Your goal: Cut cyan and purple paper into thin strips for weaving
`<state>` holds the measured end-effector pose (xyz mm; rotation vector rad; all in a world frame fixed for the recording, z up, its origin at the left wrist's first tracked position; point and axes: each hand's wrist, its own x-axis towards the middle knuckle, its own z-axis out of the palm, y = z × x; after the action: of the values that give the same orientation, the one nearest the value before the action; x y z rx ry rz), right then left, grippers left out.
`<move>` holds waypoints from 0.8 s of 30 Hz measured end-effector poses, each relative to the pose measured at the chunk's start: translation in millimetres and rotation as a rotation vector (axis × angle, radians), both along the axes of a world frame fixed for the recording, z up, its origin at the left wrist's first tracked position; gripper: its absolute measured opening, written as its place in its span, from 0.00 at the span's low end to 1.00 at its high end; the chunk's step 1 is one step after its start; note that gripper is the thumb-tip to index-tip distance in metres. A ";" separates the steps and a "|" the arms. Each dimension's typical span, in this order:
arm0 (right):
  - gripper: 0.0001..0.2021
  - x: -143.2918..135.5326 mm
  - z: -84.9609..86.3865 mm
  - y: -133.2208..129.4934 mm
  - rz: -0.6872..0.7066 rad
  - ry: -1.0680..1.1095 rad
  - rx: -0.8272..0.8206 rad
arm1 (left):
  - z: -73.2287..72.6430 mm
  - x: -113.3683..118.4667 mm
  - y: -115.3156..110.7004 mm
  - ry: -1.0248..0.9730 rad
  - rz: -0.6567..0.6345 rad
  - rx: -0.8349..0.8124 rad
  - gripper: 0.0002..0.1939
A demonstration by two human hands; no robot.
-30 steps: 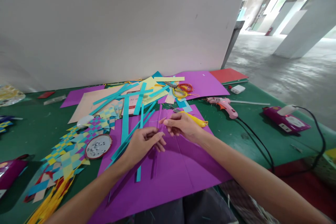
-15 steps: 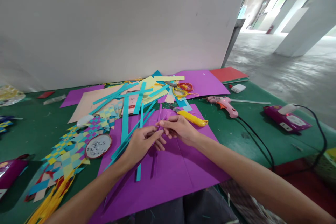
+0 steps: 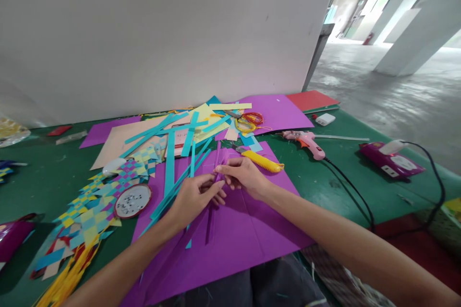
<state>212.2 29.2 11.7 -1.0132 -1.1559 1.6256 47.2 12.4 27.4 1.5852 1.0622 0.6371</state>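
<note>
The right hand (image 3: 243,176) pinches a purple strip (image 3: 218,152) over the purple sheet (image 3: 237,240); the left hand (image 3: 196,195) seems to hold it too, though its grip is partly hidden. Teal strips (image 3: 169,168) lie leftward, the cutter (image 3: 264,161) and glue gun (image 3: 306,143) rightward.

Purple sheet (image 3: 234,240): paper, smooth, matt, faintly creased. Purple strip (image 3: 218,152), blue strips (image 3: 169,168): paper too, matt. Table (image 3: 334,182): smooth top, soft sheen. Cutter (image 3: 262,160): yellow plastic body. Scissors (image 3: 232,114): grey metal blades. Glue gun (image 3: 312,146): smooth plastic. Power strip (image 3: 391,163): glossy plastic. Board (image 3: 162,48): smooth, matt. Floor (image 3: 345,76): concrete, shiny.
</note>
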 end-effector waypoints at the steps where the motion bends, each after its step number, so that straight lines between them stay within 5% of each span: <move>1: 0.17 0.8 1.4 0.4 0.006 -0.008 0.004 | 0.6 0.1 -0.2 0.001 0.000 -0.001 0.14; 15: 0.18 8.0 14.0 -0.7 -0.050 -0.008 0.020 | 3.4 0.6 -1.7 0.019 -0.020 -0.019 0.17; 24: 0.18 3.1 3.2 -1.2 0.067 0.020 -0.016 | 4.8 1.1 -2.9 0.009 0.006 0.021 0.14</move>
<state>215.3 28.1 14.9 -0.9753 -1.1759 1.6967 48.2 9.5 32.3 1.6047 1.0708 0.6471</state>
